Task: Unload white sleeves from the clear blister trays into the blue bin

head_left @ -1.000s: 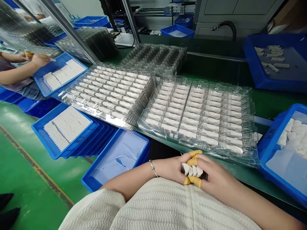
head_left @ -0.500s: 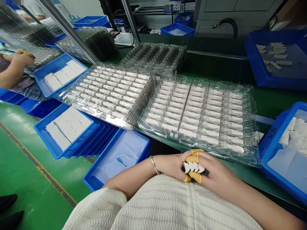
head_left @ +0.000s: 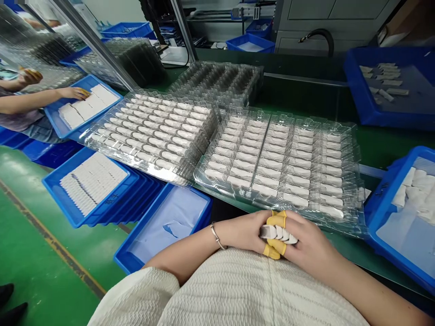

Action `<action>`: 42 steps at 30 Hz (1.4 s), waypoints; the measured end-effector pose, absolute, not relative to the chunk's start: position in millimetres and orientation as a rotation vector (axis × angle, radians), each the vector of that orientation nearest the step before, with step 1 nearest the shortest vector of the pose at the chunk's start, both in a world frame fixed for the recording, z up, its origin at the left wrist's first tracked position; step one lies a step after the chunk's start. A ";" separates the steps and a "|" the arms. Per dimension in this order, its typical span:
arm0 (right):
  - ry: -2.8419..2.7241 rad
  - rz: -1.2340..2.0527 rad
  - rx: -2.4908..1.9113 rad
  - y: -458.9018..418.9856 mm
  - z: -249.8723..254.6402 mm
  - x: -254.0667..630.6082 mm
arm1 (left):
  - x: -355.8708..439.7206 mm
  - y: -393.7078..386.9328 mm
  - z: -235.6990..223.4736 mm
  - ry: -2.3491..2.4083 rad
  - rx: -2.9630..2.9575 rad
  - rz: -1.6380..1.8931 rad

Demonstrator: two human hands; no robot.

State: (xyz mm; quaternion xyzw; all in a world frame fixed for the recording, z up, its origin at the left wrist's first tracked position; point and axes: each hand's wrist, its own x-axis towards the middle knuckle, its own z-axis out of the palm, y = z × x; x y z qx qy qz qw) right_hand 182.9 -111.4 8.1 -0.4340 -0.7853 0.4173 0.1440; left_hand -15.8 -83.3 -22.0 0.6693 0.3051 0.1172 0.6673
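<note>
In front of my body, my left hand [head_left: 243, 233] and my right hand [head_left: 309, 237] close around a short row of white curved pieces [head_left: 279, 233] nested against each other. Yellow finger cots cover the fingertips that grip the row from above and below. Just beyond my hands lies a clear plastic tray [head_left: 249, 192] whose slots hold rows of similar white pieces. To its left, a stack of clear trays [head_left: 173, 174] carries more white pieces on its top layer.
Blue bins with white pieces stand at the right [head_left: 374, 226] and on a pile at the left [head_left: 79, 222]. A paper-lined blue bin [head_left: 163, 226] sits by my left forearm. Clear trays [head_left: 217, 79] are stacked behind. A co-worker's hand [head_left: 74, 93] is over another bin [head_left: 56, 122].
The row of white pieces has turned slightly in my fingers, showing more of its left end. At the left, the co-worker's hand has reached onto the white pieces in a blue bin.
</note>
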 end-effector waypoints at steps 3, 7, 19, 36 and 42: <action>-2.270 1.174 -1.312 -110.4 9.5 182.5 | -13.6 -82.7 -19.5 0.710 1.612 0.312; -2.200 1.254 -1.351 -109.6 12.6 182.1 | -14.7 -82.3 -23.2 0.692 1.594 0.346; -2.126 1.266 -1.382 -114.5 9.8 182.0 | -17.0 -79.2 -20.4 0.711 1.655 0.380; -1.228 1.665 -1.356 -70.9 2.9 190.8 | -14.8 -85.6 -13.0 0.716 0.813 0.518; -1.157 1.689 -1.352 -71.1 1.8 182.8 | -11.2 -85.4 -24.0 0.759 0.785 0.616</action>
